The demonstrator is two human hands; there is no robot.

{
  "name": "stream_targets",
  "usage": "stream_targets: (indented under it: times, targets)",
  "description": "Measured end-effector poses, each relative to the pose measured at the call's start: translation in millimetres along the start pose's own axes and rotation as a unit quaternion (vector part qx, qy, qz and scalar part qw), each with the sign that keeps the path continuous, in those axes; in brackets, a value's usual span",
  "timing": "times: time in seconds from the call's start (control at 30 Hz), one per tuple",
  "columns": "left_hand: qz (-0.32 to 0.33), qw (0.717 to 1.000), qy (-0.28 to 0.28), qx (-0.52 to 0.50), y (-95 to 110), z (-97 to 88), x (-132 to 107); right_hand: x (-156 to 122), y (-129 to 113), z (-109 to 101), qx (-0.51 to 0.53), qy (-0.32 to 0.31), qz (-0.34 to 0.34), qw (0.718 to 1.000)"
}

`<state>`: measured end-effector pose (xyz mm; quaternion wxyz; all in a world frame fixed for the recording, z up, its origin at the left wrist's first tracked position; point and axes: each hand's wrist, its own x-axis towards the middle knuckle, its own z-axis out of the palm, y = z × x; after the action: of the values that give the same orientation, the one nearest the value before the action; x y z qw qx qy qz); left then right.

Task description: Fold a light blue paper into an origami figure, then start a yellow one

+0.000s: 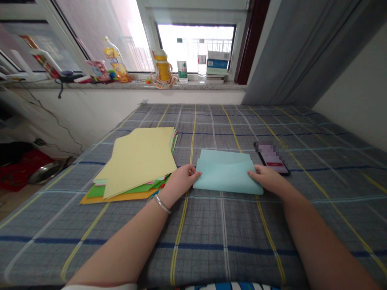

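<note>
**Q:** Where does the blue sheet lie relative to the hands?

**A:** It lies flat on the bed, straight ahead of the person and between the hands. It is folded, with the upper layer slightly askew over the lower.

**Q:** How does its long axis run?

**A:** It runs left to right, across the line of sight. Each short end meets one hand, so neither hand is nearer. The left hand is at the left end and the right hand at the near right corner.

**Q:** How are the hands set?

**A:** They are apart, with the sheet's whole length between them. The left hand's fingertips close on the left edge and pinch it. The right hand's fingers lie on top of the sheet; whether its thumb is tucked under the edge cannot be told.

**Q:** What lies around?

**A:** A stack of coloured paper, yellow uppermost, lies just beside the left hand. A phone lies just beyond the right hand, near the sheet's far right corner.
</note>
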<state>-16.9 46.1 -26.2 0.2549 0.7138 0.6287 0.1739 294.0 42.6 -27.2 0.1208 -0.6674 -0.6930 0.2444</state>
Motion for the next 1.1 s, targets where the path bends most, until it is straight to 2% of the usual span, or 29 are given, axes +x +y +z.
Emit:
stream_targets:
  times: [0.1,0.23,0.33,0.43,0.57,0.83,0.97,1.1]
  targets:
    - [0.005,0.999,0.036,-0.03,2.4,0.8,2.8,3.9,2.1,3.9,-0.02,0.028,-0.007,0.999]
    - [0.012,0.994,0.061,-0.093,3.6,1.9,5.4,12.0,6.4,12.4,-0.068,0.108,0.012,0.992]
    - [0.045,0.988,0.053,-0.138,2.0,4.8,5.1,19.3,10.4,19.0,-0.1,0.178,-0.01,0.979]
    - [0.058,0.987,0.034,-0.143,1.4,8.2,3.1,24.7,14.0,23.0,-0.104,0.215,-0.026,0.971]
    - [0.055,0.994,0.017,-0.092,3.8,4.4,-2.9,25.2,16.4,22.2,-0.073,0.198,-0.02,0.977]
    - [0.026,0.994,-0.056,0.089,16.4,-24.3,-27.1,13.7,9.8,17.5,-0.027,0.111,-0.044,0.992]
    - [0.009,0.984,-0.03,0.175,21.9,-24.3,-30.2,11.8,2.8,17.8,-0.025,0.11,-0.065,0.991]
    - [0.036,0.976,0.019,0.214,21.5,-20.0,-29.8,14.1,-4.0,20.2,-0.024,0.131,-0.071,0.989]
